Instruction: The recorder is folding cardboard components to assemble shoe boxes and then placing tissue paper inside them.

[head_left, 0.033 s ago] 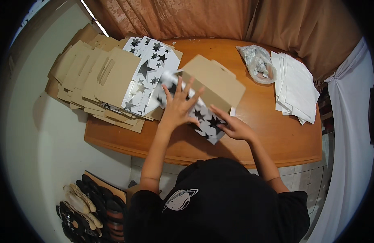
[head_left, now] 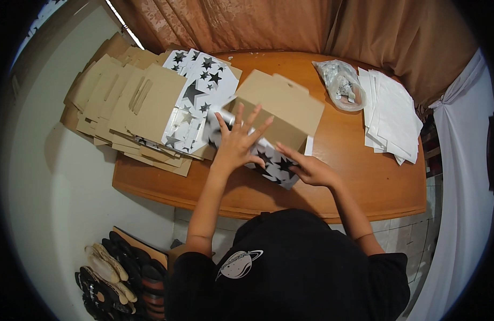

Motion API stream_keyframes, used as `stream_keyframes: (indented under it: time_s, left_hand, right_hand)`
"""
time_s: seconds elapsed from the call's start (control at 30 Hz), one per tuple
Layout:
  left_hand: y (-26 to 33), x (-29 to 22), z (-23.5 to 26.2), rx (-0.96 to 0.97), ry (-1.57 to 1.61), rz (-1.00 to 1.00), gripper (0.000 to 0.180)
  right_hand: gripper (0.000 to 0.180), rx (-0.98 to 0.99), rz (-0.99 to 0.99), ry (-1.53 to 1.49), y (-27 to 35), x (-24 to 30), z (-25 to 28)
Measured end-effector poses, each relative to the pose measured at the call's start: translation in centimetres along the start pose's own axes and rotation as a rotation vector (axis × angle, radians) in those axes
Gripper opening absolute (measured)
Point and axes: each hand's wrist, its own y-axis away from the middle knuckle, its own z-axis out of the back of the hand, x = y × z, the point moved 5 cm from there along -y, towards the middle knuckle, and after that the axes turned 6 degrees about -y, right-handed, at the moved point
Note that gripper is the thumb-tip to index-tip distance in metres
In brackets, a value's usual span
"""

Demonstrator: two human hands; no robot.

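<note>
A cardboard box [head_left: 279, 104] with its brown inside showing and a raised flap at the far side sits tilted on the table in front of me. Its near side [head_left: 279, 167] is white with black and grey stars, slightly blurred. My left hand [head_left: 237, 144] lies over the left part of this starred side, fingers spread wide. At the right end, my right hand [head_left: 314, 170] rests against the box with its fingers stretched out and the thumb apart. The underside of the box and the palms are hidden.
Flat brown cardboard boxes [head_left: 118, 91] lie piled at the left, with star-printed sheets [head_left: 196, 96] on top. A clear plastic bag [head_left: 338, 80] and white sheets [head_left: 391, 112] are at the far right of the wooden table [head_left: 364, 187]. Shoes [head_left: 118, 267] stand on the floor, lower left.
The box has tipped slightly, its brown opening coming nearer to me and its starred side showing less. Both hands stay at nearly the same places on it.
</note>
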Motion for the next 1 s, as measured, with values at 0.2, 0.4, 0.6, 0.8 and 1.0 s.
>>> stream_keyframes:
  time_s: [0.2, 0.4, 0.6, 0.8, 1.0]
  left_hand:
    - [3.4, -1.0, -6.8, 0.137, 0.048, -0.061, 0.077]
    - [6.4, -3.6, -10.7, 0.336, 0.154, -0.015, 0.064]
    - [6.0, -5.6, -6.2, 0.228, 0.299, 0.049, 0.069]
    - [6.8, 0.1, -8.5, 0.126, 0.312, 0.631, 0.071]
    - [7.5, 1.4, -9.5, 0.103, 0.701, 0.845, 0.066]
  right_hand:
    - [0.076, 0.194, 0.031, 0.575, 2.3, -4.4, 0.6]
    - [0.068, 0.258, -0.017, 0.591, 4.9, -6.3, 1.0]
    - [0.045, 0.192, -0.218, -0.069, 4.0, -1.7, 4.3]
    - [0.048, -0.611, 0.162, -0.254, -1.9, -3.2, 11.8]
    - [0.054, -0.909, 0.134, 0.013, -2.8, -6.5, 12.3]
